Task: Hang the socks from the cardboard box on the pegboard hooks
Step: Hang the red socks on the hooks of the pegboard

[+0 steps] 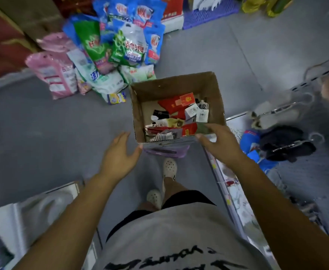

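Head view, looking down: brown open-topped cardboard box (179, 84) propped on purple plastic stool (165, 152), likely raised for easy reach; packaged socks (176, 118) heaped inside. Left hand (119, 152) spread, empty, beside near-left corner; right hand (220, 141) loose over near rim, grasping nothing, probably about to pick.

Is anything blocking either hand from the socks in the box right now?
Nothing visible does. The cardboard box is open on top, no flap or cover over the socks. The right hand is at its near rim, the left hand by its near left corner; only that near wall lies between, so reach over it.
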Demonstrator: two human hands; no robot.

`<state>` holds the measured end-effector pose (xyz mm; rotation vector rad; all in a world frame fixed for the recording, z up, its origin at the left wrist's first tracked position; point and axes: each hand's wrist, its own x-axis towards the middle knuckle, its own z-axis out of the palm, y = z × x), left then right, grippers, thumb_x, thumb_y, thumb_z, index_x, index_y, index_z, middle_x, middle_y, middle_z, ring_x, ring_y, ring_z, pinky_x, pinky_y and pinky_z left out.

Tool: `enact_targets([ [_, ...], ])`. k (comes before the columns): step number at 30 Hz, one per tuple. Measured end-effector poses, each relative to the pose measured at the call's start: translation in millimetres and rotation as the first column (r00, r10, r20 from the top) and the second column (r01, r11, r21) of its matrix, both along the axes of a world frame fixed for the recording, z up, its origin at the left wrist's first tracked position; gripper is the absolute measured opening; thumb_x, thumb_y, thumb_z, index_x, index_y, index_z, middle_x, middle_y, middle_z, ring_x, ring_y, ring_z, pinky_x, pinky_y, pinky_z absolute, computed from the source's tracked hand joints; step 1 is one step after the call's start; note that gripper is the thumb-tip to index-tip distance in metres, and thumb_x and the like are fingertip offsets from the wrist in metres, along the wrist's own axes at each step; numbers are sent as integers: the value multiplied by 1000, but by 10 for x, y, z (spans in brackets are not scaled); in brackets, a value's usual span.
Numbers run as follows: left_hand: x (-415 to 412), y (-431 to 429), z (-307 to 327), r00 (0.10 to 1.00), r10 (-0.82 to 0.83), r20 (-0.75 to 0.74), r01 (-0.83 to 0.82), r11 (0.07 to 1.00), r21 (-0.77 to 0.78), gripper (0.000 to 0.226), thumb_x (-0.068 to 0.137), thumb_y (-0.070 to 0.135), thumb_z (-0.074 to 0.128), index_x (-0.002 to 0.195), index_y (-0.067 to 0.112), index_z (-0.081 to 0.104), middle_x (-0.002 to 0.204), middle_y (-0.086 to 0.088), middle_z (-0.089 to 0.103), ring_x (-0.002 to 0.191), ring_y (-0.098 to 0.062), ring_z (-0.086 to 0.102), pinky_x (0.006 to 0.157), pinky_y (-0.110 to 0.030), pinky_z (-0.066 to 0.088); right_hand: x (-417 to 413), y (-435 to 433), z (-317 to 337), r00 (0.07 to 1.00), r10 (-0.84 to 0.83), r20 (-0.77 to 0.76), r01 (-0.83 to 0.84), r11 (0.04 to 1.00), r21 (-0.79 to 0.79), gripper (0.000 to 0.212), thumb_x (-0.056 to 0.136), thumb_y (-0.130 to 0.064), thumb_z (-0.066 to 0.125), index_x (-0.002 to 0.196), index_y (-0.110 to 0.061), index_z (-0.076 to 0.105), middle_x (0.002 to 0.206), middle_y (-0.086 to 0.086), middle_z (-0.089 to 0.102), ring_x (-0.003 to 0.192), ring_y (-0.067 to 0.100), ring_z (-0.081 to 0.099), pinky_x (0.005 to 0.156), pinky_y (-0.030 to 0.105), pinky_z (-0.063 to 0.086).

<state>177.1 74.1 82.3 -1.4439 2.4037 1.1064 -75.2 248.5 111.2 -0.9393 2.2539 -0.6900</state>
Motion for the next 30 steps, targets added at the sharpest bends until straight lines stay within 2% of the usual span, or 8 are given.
enact_targets([
  [3,-311,-140,-236,997,79,25,-81,993,82,80,99,49,56,159,9,22,165,-14,27,150,-30,28,122,-44,26,-402,-478,-432,995,72,67,-79,992,99,38,92,-29,71,120,-4,68,119,12,70,109,24,64,84,14,41],
  [7,-645,-328,-617,960,273,71,-281,942,186,84,100,51,51,161,8,12,166,-14,21,151,-31,26,121,-41,24,-736,-1045,-1074,976,107,192,-156,952,262,50,95,-44,63,130,-10,61,129,9,64,118,25,59,94,29,46],
  [10,-699,-407,-929,933,349,91,-361,892,271,66,103,53,42,154,12,30,155,-13,43,140,-32,43,115,-43,35,-728,-1343,-1569,947,159,279,-251,909,334,41,96,-33,65,128,-8,63,125,11,65,115,24,60,87,25,43],
  [13,-679,-367,-1137,918,388,87,-394,858,330,47,107,49,31,135,13,44,120,-8,63,108,-27,60,91,-38,44,-516,-1532,-1929,895,161,416,-322,878,354,38,95,-23,67,129,-6,63,128,9,64,117,21,58,91,22,43],
  [17,-642,-290,-1249,910,411,44,-405,867,291,38,109,41,26,126,12,42,88,-15,64,80,-29,62,72,-42,48,-238,-1698,-2314,859,112,500,-308,893,329,18,90,-25,74,95,-8,70,94,0,61,92,9,58,86,23,43],
  [19,-615,-302,-1278,919,394,33,-387,881,273,37,109,41,24,125,13,43,79,-10,60,71,-25,59,65,-39,46,-122,-1795,-2465,865,166,474,-350,876,331,26,87,-31,77,93,-8,68,95,3,62,99,14,58,90,27,46],
  [26,-560,-383,-1314,930,365,48,-363,884,295,34,109,43,23,125,23,45,83,6,59,78,-10,60,67,-29,46,78,-2097,-2800,821,333,464,-537,727,428,26,82,-30,78,103,-24,64,100,-2,58,98,20,58,87,29,45],
  [30,-573,-380,-1297,922,385,29,-375,877,301,36,109,42,23,128,23,46,80,7,58,73,-9,58,61,-26,41,2,-2112,-2918,855,274,440,-465,782,415,33,87,-30,73,117,-14,70,108,4,68,104,21,64,84,26,45],
])
